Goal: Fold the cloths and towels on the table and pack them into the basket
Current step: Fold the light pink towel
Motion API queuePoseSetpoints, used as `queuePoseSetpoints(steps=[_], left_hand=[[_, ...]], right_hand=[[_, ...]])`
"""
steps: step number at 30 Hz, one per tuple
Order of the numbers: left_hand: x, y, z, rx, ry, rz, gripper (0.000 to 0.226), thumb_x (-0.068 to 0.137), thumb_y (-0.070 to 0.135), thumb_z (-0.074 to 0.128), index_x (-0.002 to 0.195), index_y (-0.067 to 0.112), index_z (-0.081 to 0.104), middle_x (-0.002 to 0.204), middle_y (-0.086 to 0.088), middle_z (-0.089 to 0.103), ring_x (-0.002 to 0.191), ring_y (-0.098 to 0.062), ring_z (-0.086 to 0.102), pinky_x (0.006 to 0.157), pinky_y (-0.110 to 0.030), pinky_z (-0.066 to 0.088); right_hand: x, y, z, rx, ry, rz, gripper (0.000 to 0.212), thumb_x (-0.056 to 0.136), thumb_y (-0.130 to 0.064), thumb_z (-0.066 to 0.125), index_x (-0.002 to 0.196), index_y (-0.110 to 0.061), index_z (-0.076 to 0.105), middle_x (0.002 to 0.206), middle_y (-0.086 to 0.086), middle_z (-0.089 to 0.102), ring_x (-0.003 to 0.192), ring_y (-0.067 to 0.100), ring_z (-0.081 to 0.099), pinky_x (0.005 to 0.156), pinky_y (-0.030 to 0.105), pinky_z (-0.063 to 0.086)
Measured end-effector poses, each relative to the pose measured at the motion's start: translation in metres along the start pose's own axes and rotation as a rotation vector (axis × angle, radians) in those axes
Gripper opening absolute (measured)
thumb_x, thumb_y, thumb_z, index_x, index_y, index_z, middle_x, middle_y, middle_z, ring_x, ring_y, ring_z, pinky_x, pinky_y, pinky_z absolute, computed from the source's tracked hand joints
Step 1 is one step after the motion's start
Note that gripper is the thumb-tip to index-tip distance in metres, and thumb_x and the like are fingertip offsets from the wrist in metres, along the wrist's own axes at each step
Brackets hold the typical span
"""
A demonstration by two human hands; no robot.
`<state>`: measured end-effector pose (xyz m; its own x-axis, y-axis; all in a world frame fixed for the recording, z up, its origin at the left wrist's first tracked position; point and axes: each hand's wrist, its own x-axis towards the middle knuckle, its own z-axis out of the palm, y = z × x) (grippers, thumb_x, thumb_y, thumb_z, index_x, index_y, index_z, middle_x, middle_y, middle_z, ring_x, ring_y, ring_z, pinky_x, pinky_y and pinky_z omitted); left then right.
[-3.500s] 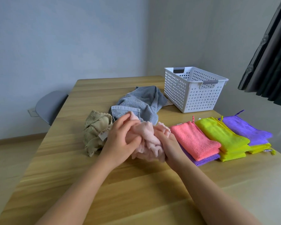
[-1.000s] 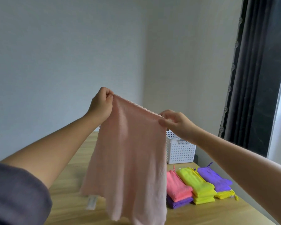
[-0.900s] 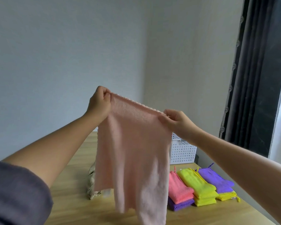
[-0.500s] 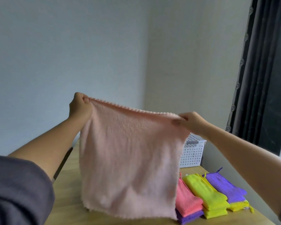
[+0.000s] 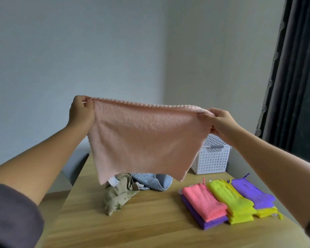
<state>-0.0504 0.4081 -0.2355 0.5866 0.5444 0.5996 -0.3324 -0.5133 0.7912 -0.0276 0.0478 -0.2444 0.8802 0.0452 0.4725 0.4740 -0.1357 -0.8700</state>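
Wooden table [image 5: 150,221] in a plain grey-walled room, folding under way.
Left hand [image 5: 81,111] and right hand [image 5: 220,122] pinch the pink towel's [image 5: 143,140] top corners mid-frame, stretching it flat, probably for folding; the basket [image 5: 211,158] waits behind, right.

One pink towel [image 5: 147,138] hangs spread in the air, pinched at its top corners by two hands, the left hand [image 5: 81,111] and the right hand [image 5: 222,122]. On the surface [image 5: 150,217] lie two crumpled cloths, one beige cloth [image 5: 118,194] and one blue-grey towel [image 5: 154,181]. Folded cloths sit in three stacks (six layers show: one coral cloth [image 5: 204,201], two purple, three yellow), beside one white basket [image 5: 211,158].
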Motion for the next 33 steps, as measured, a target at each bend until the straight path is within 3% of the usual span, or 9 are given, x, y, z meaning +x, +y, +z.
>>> queuePoseSetpoints(steps=[8,11,16,20,23,24,26,30,33], left_hand=[[-0.109,-0.043,-0.045,-0.018,-0.063,-0.103,0.031,0.099,0.023,0.038,0.124,0.008,0.050,0.119,-0.003,0.051,0.107,-0.017,0.046,0.086,-0.026,0.032],[-0.160,-0.070,-0.057,-0.101,-0.097,-0.182,0.019,0.098,0.019,0.043,0.110,0.011,0.055,0.103,-0.003,0.053,0.098,-0.018,0.047,0.074,-0.028,0.036],[-0.233,-0.116,-0.078,-0.120,-0.253,-0.240,0.012,0.093,0.016,0.054,0.084,0.022,0.060,0.087,0.005,0.061,0.083,-0.009,0.053,0.070,-0.017,0.040],[-0.251,-0.150,-0.094,0.010,-0.353,-0.292,0.012,0.092,0.016,0.056,0.086,0.014,0.067,0.086,-0.006,0.068,0.083,-0.020,0.059,0.073,-0.032,0.042],[-0.243,-0.162,-0.094,0.077,-0.319,-0.294,0.018,0.093,0.017,0.053,0.080,0.013,0.064,0.078,-0.008,0.065,0.075,-0.023,0.056,0.065,-0.032,0.038],[-0.240,-0.164,-0.091,0.126,-0.313,-0.273,0.020,0.094,0.019,0.052,0.079,0.012,0.063,0.076,-0.009,0.064,0.074,-0.025,0.056,0.064,-0.032,0.037],[-0.231,-0.171,-0.082,0.238,-0.319,-0.247,0.024,0.095,0.021,0.049,0.077,0.010,0.061,0.073,-0.010,0.063,0.072,-0.026,0.056,0.061,-0.032,0.035],[-0.217,-0.198,-0.062,0.490,-0.379,-0.234,0.035,0.097,0.027,0.044,0.065,0.015,0.050,0.061,-0.005,0.054,0.064,-0.025,0.052,0.057,-0.032,0.033],[-0.213,-0.211,-0.052,0.646,-0.385,-0.189,0.040,0.096,0.027,0.044,0.061,0.009,0.043,0.056,-0.011,0.052,0.059,-0.029,0.051,0.054,-0.032,0.032]], right_hand=[[-0.107,0.046,0.004,0.059,-0.193,0.188,0.004,0.090,-0.011,0.058,0.086,-0.012,0.058,0.071,0.005,0.049,0.060,0.013,0.047,0.050,0.021,0.041],[-0.155,0.070,0.006,0.112,-0.265,0.290,0.007,0.087,-0.014,0.063,0.084,-0.011,0.058,0.067,0.002,0.052,0.054,0.008,0.049,0.045,0.018,0.038],[-0.213,0.108,0.008,0.116,-0.363,0.417,0.057,0.057,-0.048,0.081,0.093,-0.007,0.063,0.082,0.009,0.057,0.072,0.017,0.052,0.052,0.025,0.036],[-0.227,0.130,0.010,0.158,-0.383,0.497,0.027,0.068,-0.037,0.078,0.074,-0.017,0.060,0.072,0.003,0.056,0.062,0.009,0.052,0.049,0.018,0.038],[-0.217,0.143,0.018,0.154,-0.333,0.528,0.011,0.079,-0.020,0.072,0.077,-0.014,0.063,0.072,0.002,0.057,0.063,0.009,0.053,0.051,0.018,0.039],[-0.212,0.146,0.022,0.142,-0.309,0.533,0.016,0.077,-0.023,0.071,0.085,-0.010,0.066,0.077,0.004,0.058,0.069,0.011,0.055,0.055,0.021,0.039],[-0.200,0.152,0.035,0.063,-0.253,0.553,0.040,0.072,-0.033,0.065,0.099,-0.004,0.065,0.085,0.008,0.058,0.080,0.018,0.053,0.060,0.026,0.036],[-0.176,0.180,0.062,-0.292,-0.210,0.538,0.015,0.084,-0.026,0.055,0.078,-0.013,0.059,0.074,0.003,0.054,0.070,0.017,0.049,0.058,0.027,0.035],[-0.167,0.199,0.074,-0.645,-0.178,0.471,0.017,0.089,-0.016,0.047,0.074,-0.015,0.055,0.077,-0.001,0.055,0.076,0.019,0.050,0.058,0.027,0.036]])
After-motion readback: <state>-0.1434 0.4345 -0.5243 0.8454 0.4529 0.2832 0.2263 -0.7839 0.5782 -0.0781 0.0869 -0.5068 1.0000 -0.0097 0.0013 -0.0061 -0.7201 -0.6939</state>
